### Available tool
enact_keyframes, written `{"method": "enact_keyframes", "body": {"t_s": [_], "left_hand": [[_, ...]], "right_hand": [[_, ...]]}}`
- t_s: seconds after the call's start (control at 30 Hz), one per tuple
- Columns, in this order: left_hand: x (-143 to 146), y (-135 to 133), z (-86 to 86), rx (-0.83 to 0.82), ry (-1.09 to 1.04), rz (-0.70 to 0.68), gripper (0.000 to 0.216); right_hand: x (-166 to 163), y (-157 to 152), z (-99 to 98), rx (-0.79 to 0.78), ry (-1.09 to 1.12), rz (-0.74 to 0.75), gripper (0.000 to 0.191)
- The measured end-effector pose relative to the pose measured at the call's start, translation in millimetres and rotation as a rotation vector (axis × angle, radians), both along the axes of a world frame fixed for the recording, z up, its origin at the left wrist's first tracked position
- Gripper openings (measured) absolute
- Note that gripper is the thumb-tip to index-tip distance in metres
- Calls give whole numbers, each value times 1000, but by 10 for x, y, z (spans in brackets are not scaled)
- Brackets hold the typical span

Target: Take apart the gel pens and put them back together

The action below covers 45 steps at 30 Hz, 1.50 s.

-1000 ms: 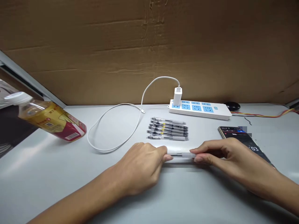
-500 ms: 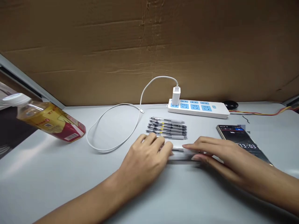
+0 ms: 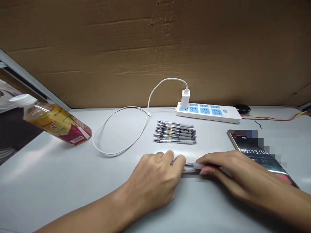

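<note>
A clear pen [image 3: 190, 164] with a pale grip lies level between my hands, just above or on the grey table. My left hand [image 3: 155, 178] is closed around its left part, fingers curled so that end is mostly hidden. The thumb and fingers of my right hand [image 3: 228, 168] pinch the pale grip at the other end. Beyond my hands, several similar pens [image 3: 175, 132] with clear barrels and grey grips lie side by side in a stack of rows.
A phone [image 3: 255, 152] showing a timer lies beside my right hand. Behind the pens stands a white power strip [image 3: 230, 114] with a charger [image 3: 185, 98] and looped white cable [image 3: 123, 150]. A drink bottle [image 3: 60, 123] is at left. Cardboard [image 3: 109, 55] walls the back.
Both hands have come slightly nearer to me with the pen. My left fingers are curled more tightly, and my right fingers have closed on the grip. The view has shifted a little.
</note>
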<state>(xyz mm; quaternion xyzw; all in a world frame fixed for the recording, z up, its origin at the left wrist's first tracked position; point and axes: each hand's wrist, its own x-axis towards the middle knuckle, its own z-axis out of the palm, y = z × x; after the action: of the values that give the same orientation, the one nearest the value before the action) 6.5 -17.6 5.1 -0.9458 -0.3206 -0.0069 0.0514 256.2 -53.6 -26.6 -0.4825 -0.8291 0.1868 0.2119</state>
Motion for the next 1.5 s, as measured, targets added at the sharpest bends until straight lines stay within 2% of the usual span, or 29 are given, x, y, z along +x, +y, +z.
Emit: {"method": "enact_keyframes", "body": {"t_s": [0.07, 0.17, 0.3, 0.37, 0.47, 0.6, 0.7, 0.83, 0.9, 1.03, 1.2, 1.4, 1.5], "left_hand": [[21, -1, 42, -212, 63, 86, 19], [46, 1, 106, -445, 7, 177, 12], [45, -2, 129, -602, -133, 268, 28], [29, 23, 113, -637, -191, 257, 33], [-4, 93, 80, -569, -177, 194, 26], [-23, 148, 58, -405, -55, 139, 16], [-18, 133, 63, -374, -10, 121, 13], [-21, 118, 70, -400, -8, 101, 14], [-29, 128, 67, -400, -27, 75, 16], [-34, 146, 44, -371, -55, 60, 16], [-27, 139, 4, -273, -115, 15, 19], [-64, 195, -2, -363, -119, 94, 18], [-97, 249, 17, -302, -84, 102, 19]], "right_hand": [[-45, 19, 24, -20, -39, 37, 29], [-77, 15, 60, 55, -59, 39, 25], [-68, 0, 87, 223, -52, 24, 29], [-52, 12, 78, 251, -56, 14, 28], [-38, 47, 51, 170, -46, 5, 16], [-52, 74, 53, -11, 40, -26, 28], [-60, 62, 66, -90, 70, -33, 24], [-64, 40, 34, -23, 28, -111, 9], [-74, 42, 14, -32, 20, -109, 15], [-97, 60, 6, -30, 74, -13, 27], [-109, 24, 47, 29, 75, 1, 14], [-91, 33, 70, 135, -81, -7, 21], [-56, 68, 54, 210, -153, -43, 20]]}}
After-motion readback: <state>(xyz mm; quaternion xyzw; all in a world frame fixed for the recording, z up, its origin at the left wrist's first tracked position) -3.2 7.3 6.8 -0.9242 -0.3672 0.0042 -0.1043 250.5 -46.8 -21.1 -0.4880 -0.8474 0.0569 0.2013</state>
